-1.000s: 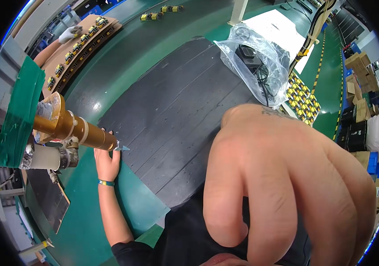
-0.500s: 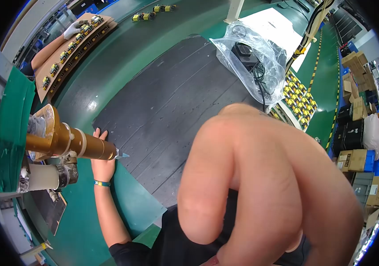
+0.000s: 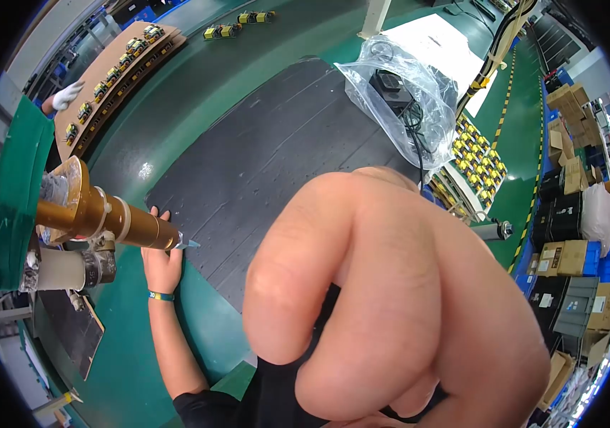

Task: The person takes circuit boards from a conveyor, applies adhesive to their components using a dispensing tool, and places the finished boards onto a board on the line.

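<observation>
1. We see the black, flat sheet with ruled seams in the middle of the view; its long axis and seams run from lower left to upper right, and its lower right part is hidden.
2. Our left hand lies open at the sheet's left corner, palm down, fingers pointing away from us, two fingertips showing at the edge; a green and yellow wristband circles the wrist.
3. The bronze-coloured metal cylinder crosses above that hand and covers its middle. Its axis runs left to right, dipping slightly, and its pale blue, pointed nozzle points right, over the sheet.
4. Our right hand looms close to the camera, fingers curled downward; its palm is hidden, so we cannot tell whether it grips anything. It blocks our view of the sheet's near right side.
5. At the sheet's upper right end sits a clear, crumpled plastic bag, with a black, boxy device and black cable inside.
6. Beyond the bag's lower right side, we see a grid of yellow and black parts.
7. At upper left, a co-worker's white-gloved hand is at the edge of a brown board bearing a row of similar parts.
</observation>
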{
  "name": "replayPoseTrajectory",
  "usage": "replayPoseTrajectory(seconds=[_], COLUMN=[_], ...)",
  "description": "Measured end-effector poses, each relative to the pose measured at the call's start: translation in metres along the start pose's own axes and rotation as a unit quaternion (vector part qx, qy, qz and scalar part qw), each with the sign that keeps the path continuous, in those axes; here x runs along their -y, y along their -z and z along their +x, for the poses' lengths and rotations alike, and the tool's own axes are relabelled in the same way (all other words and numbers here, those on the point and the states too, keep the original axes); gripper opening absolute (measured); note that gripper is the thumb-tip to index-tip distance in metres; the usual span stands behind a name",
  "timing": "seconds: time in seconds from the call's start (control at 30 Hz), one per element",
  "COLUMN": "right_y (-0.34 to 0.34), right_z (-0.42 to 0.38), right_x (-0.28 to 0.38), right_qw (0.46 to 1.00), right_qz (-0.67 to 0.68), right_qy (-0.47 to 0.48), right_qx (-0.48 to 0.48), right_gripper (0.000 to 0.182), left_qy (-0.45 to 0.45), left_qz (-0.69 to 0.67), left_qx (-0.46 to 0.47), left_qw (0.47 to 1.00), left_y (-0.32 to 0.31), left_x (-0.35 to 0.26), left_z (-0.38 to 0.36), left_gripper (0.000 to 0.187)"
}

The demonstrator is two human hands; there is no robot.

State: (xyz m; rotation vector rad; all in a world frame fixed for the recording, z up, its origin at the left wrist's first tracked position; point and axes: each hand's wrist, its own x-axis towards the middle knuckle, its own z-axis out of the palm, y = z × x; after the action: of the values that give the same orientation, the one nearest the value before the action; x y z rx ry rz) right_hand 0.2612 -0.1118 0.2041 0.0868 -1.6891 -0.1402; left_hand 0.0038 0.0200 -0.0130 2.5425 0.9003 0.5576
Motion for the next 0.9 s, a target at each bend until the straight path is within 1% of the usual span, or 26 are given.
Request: replayPoseTrajectory(seconds=[0.13, 0.27, 0.3, 0.33, 0.4, 0.43, 0.5, 0.53, 0.57, 0.6, 0.63, 0.67, 0.7, 0.73, 0.77, 0.8, 0.83, 0.87, 0.9], right_y=[-0.002, 0.001, -0.002, -0.023, -0.012, 0.000, 0.004, 0.014, 0.033, 0.058, 0.061, 0.055, 0.075, 0.098, 0.121, 0.143, 0.164, 0.181, 0.190], right_z=[-0.001, 0.002, 0.001, -0.002, 0.000, 0.002, 0.003, -0.001, -0.006, -0.006, -0.027, -0.026, -0.045, -0.069, -0.095, -0.121, -0.148, -0.172, -0.191], right_x=[-0.011, -0.011, -0.009, -0.016, 0.012, 0.030, 0.035, 0.032, 0.024, 0.009, -0.012, -0.022, -0.050, -0.080, -0.109, -0.135, -0.156, -0.171, -0.181], right_qw=[1.000, 1.000, 1.000, 1.000, 0.999, 0.999, 0.999, 0.996, 0.987, 0.986, 0.978, 0.931, 0.907, 0.891, 0.875, 0.859, 0.829, 0.794, 0.740], right_qz=[-0.013, -0.024, -0.026, -0.027, -0.026, -0.024, -0.021, -0.087, -0.153, -0.142, -0.128, -0.205, -0.249, -0.259, -0.290, -0.319, -0.381, -0.440, -0.490], right_qy=[0.004, 0.010, 0.011, 0.013, 0.020, 0.025, 0.032, -0.007, -0.045, -0.068, -0.093, -0.204, -0.233, -0.257, -0.270, -0.278, -0.305, -0.332, -0.416], right_qx=[0.001, 0.003, 0.004, 0.005, 0.007, 0.008, 0.012, 0.022, 0.031, 0.051, -0.136, -0.224, -0.246, -0.268, -0.278, -0.288, -0.273, -0.256, -0.198], right_gripper=[0.025, 0.025, 0.025, 0.025, 0.025, 0.025, 0.025, 0.015, 0.011, 0.011, 0.011, 0.006, 0.007, 0.009, 0.009, 0.013, 0.018, 0.025, 0.031], left_qy=[-0.020, -0.026, -0.026, -0.026, -0.022, 0.015, 0.092, 0.096, 0.082, 0.065, 0.048, 0.049, -0.001, -0.051, -0.051, -0.088, -0.124, -0.122, -0.124], left_qz=[0.013, 0.061, 0.055, 0.050, 0.048, 0.043, 0.030, 0.031, 0.022, 0.014, 0.007, 0.012, 0.003, -0.006, -0.001, 0.013, 0.028, 0.036, 0.037], left_qx=[-0.006, -0.019, -0.012, -0.005, -0.004, 0.007, 0.030, 0.025, 0.024, 0.021, 0.019, 0.013, 0.021, 0.033, 0.034, 0.050, 0.062, 0.056, 0.067], left_qw=[1.000, 0.998, 0.998, 0.998, 0.999, 0.999, 0.995, 0.995, 0.996, 0.998, 0.999, 0.999, 1.000, 0.998, 0.998, 0.995, 0.990, 0.990, 0.989], left_y=[0.001, 0.001, 0.001, 0.002, 0.005, 0.003, 0.000, 0.002, 0.004, 0.007, 0.009, 0.010, 0.010, 0.008, 0.006, 0.004, 0.003, 0.002, 0.001], left_x=[0.002, -0.002, -0.002, -0.001, 0.000, 0.002, 0.001, -0.002, -0.008, -0.014, -0.020, -0.027, -0.034, -0.041, -0.049, -0.054, -0.056, -0.058, -0.059], left_z=[0.000, 0.000, 0.000, 0.000, 0.000, 0.000, -0.001, -0.004, -0.006, -0.005, -0.004, -0.003, -0.004, -0.005, -0.007, -0.005, -0.003, -0.002, -0.003], left_gripper=[0.044, 0.044, 0.043, 0.043, 0.043, 0.044, 0.044, 0.044, 0.046, 0.049, 0.051, 0.051, 0.052, 0.053, 0.053, 0.054, 0.055, 0.055, 0.057])
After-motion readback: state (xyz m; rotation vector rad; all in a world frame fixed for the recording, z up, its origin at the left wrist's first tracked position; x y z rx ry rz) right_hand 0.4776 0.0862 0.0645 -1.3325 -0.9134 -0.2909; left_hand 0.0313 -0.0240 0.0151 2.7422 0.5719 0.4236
